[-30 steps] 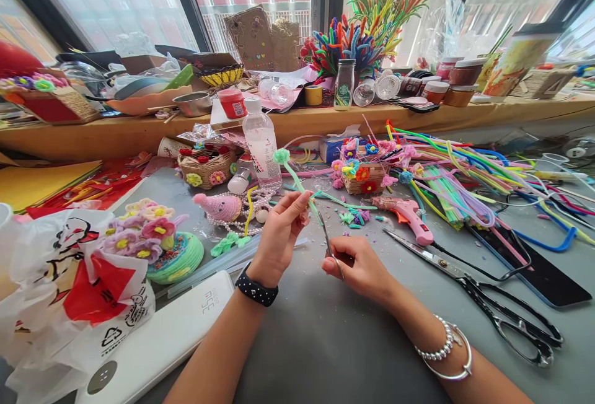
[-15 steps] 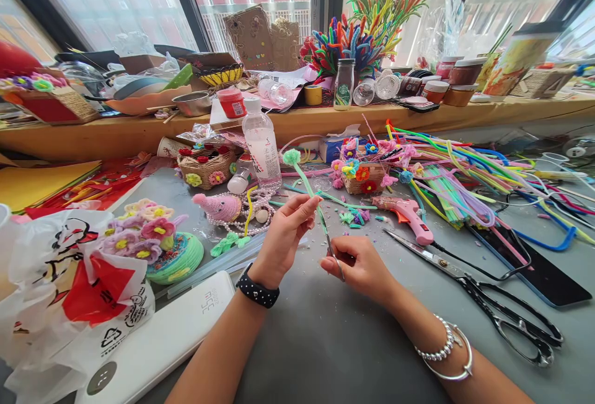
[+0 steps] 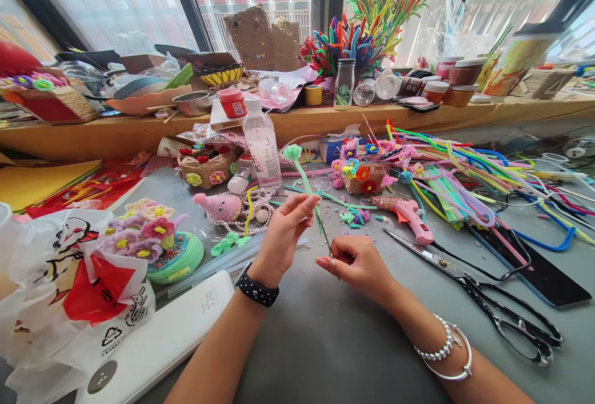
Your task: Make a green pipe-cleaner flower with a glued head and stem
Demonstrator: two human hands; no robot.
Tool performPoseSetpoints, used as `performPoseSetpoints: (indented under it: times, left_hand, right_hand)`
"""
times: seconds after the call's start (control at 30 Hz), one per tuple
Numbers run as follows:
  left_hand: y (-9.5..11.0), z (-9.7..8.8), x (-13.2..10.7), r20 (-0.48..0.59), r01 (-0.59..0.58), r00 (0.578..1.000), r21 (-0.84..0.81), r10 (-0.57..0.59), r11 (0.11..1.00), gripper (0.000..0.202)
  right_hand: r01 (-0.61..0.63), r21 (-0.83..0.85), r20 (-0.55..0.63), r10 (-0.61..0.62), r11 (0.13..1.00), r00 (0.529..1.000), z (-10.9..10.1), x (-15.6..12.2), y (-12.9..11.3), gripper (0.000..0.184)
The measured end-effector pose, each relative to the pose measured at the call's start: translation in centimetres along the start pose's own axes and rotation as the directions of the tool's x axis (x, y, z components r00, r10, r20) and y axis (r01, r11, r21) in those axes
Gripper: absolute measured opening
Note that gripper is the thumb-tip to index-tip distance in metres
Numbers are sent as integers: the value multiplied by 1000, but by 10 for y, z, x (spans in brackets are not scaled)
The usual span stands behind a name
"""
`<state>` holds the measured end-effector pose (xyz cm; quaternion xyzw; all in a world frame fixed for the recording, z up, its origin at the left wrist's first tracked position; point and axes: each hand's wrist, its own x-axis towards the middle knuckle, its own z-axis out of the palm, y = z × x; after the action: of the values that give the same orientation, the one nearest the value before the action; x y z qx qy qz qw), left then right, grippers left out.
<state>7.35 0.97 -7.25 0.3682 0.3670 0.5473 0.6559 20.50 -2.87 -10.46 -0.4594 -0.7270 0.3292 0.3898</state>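
My left hand (image 3: 294, 221) pinches the stem of a pale green pipe-cleaner flower (image 3: 304, 175) between thumb and fingertips. Its fuzzy round head points up and away. In my right hand (image 3: 356, 263), closed fingers hold small metal scissors (image 3: 329, 244), slim and largely covered by the fingers. Their blades lie along the lower stem, just below my left fingertips. Whether the blades touch the stem I cannot tell. Green and purple fuzzy scraps (image 3: 356, 217) lie beyond my hands.
Large black-handled scissors (image 3: 469, 280), a pink glue gun (image 3: 409, 215) and a dark phone (image 3: 539, 267) lie to the right. A white power bank (image 3: 186, 323) and plastic bag (image 3: 37, 305) are at left. Behind stand a clear bottle (image 3: 263, 150) and flower basket (image 3: 367, 180).
The small scissors have shifted slightly up and left along the stem, and their angle has changed. The green flower head has risen a little. My left hand stays nearly in place.
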Motion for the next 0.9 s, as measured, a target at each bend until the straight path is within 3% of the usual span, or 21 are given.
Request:
performPoseSetpoints:
  times: [0.33,0.63,0.9]
  left_hand:
    - [1,0,1,-97,-73,993,-25,70,997,15]
    - [2,0,1,-92,-80,993,-73,73,994,12]
    - [2,-2,0,-13,-42,999,-33,41,999,9]
  right_hand:
    - [5,11,-25,-5,1000,1000,1,2,1,35]
    - [-13,20,-45,14,1000,999,-4,0,-1,38]
    - [-12,2,108,12,1000,994,-3,0,1,42]
